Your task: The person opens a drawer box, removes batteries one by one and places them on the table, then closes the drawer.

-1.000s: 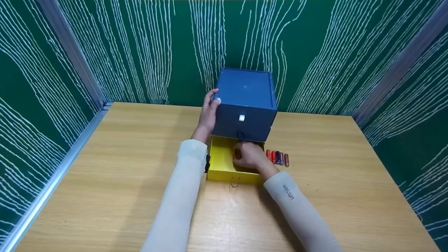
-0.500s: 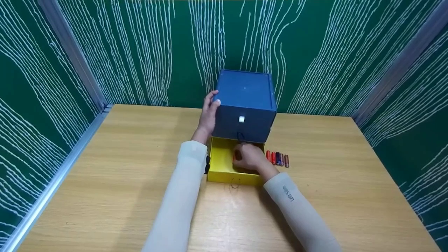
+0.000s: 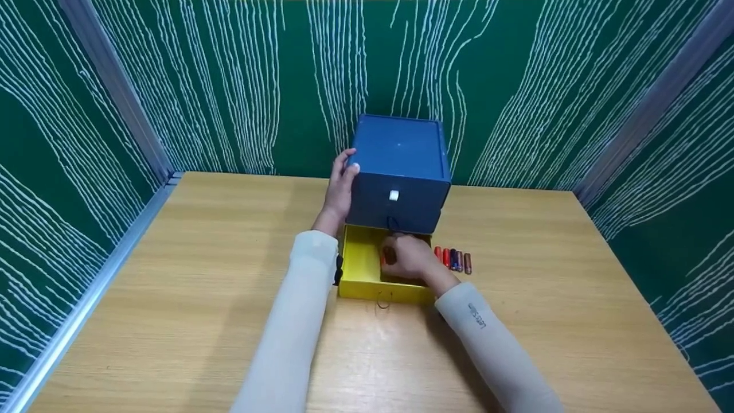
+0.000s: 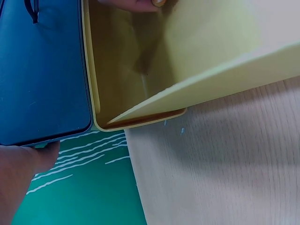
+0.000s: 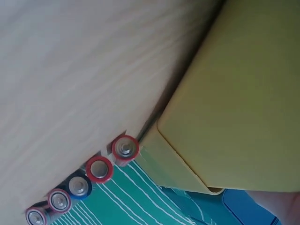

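Observation:
My left hand (image 3: 339,188) lies along the left side of the blue drawer box (image 3: 398,146), fingers extended over its side and thumb at the front edge. Below the box's upper front, a yellow drawer (image 3: 367,288) is pulled out. Inside it my right hand (image 3: 412,256) is lowered with curled fingers. Past these fingers shows a small red bit of a battery (image 3: 383,260), mostly hidden by the hand. In the left wrist view a fingertip and a golden round end (image 4: 159,2) appear at the top edge, over the drawer floor.
Several batteries (image 3: 453,260) lie side by side on the wooden table (image 3: 545,321), just right of the drawer. A white knob (image 3: 394,195) and a dark loop (image 3: 392,222) stick out from the box front. Green walls with white lines (image 3: 510,115) surround the table.
Both hands stay almost where they were, the left on the box and the right in the drawer. The view shifts very slightly.

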Available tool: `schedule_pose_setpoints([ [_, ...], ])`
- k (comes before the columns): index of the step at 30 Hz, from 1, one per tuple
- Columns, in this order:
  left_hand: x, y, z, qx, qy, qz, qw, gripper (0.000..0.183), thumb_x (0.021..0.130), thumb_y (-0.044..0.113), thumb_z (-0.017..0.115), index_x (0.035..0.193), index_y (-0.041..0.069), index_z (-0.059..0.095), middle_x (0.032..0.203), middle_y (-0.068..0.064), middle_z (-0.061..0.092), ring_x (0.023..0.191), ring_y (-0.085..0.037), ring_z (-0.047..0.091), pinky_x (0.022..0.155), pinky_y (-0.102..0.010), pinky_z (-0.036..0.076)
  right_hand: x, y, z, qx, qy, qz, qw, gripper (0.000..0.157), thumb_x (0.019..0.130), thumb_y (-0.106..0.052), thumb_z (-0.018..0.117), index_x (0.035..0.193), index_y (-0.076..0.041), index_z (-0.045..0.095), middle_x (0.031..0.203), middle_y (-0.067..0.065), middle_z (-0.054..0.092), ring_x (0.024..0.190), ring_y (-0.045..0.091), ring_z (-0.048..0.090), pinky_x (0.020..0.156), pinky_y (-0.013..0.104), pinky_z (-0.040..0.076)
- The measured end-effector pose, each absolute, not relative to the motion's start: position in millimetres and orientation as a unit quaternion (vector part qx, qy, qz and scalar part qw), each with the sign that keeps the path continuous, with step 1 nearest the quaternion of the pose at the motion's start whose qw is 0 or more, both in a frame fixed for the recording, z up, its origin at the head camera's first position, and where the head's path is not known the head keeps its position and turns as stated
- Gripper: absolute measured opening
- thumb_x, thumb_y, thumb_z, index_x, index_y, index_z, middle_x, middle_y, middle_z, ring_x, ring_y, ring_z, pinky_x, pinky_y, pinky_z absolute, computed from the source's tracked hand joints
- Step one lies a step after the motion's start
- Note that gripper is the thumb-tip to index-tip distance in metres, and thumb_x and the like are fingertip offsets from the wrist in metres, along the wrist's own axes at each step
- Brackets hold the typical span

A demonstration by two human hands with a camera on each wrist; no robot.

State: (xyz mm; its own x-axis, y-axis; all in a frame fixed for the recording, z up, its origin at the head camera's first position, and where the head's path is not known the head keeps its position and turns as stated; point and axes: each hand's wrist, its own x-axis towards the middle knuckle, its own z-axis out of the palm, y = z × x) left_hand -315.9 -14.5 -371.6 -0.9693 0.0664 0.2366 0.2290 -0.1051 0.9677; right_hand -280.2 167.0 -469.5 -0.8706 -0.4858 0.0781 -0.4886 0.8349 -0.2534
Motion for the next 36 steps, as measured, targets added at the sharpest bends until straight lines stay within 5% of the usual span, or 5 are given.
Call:
schedule_pose_setpoints([
  [5,-318,-15,-373,-0.118,-0.657,-0.742,0.064,0.039,0.091,0.028,0.038,0.13,0.022,0.033,0.141,-0.002,0.025,0.125,-0.019,0.028,0.104,-0.042,0.02,-278,169,-468,0.25,-0.956,0.151,0.006,0.038,0.064,-0.035,0.069,0.099,-0.02,0.063,0.083,-0.006,0.053,0.072,0.013,0.047,0.061,0.027,0.041],
  [11,-330,-15,-382,-0.115,-0.661,-0.739,0.065,0.037,0.09,0.035,0.039,0.127,0.031,0.035,0.14,0.003,0.027,0.124,-0.017,0.03,0.103,-0.044,0.021,-276,168,-463,0.238,-0.96,0.15,-0.003,0.04,0.064,-0.035,0.071,0.101,-0.022,0.062,0.09,-0.007,0.054,0.076,0.014,0.046,0.065,0.027,0.042],
  [28,-315,-15,-369,-0.104,-0.67,-0.733,0.05,0.042,0.09,0.032,0.037,0.131,0.026,0.031,0.142,-0.002,0.024,0.122,-0.021,0.031,0.101,-0.046,0.022,-266,169,-448,0.236,-0.96,0.149,-0.006,0.039,0.065,-0.033,0.07,0.102,-0.021,0.062,0.084,-0.008,0.056,0.071,0.013,0.049,0.059,0.025,0.043],
  [36,-316,-15,-373,-0.117,-0.664,-0.736,0.069,0.04,0.091,0.029,0.037,0.13,0.022,0.033,0.141,-0.002,0.025,0.125,-0.019,0.028,0.104,-0.042,0.02,-260,173,-442,0.234,-0.959,0.161,0.0,0.04,0.064,-0.034,0.071,0.101,-0.021,0.061,0.095,-0.007,0.056,0.077,0.014,0.047,0.067,0.028,0.044],
])
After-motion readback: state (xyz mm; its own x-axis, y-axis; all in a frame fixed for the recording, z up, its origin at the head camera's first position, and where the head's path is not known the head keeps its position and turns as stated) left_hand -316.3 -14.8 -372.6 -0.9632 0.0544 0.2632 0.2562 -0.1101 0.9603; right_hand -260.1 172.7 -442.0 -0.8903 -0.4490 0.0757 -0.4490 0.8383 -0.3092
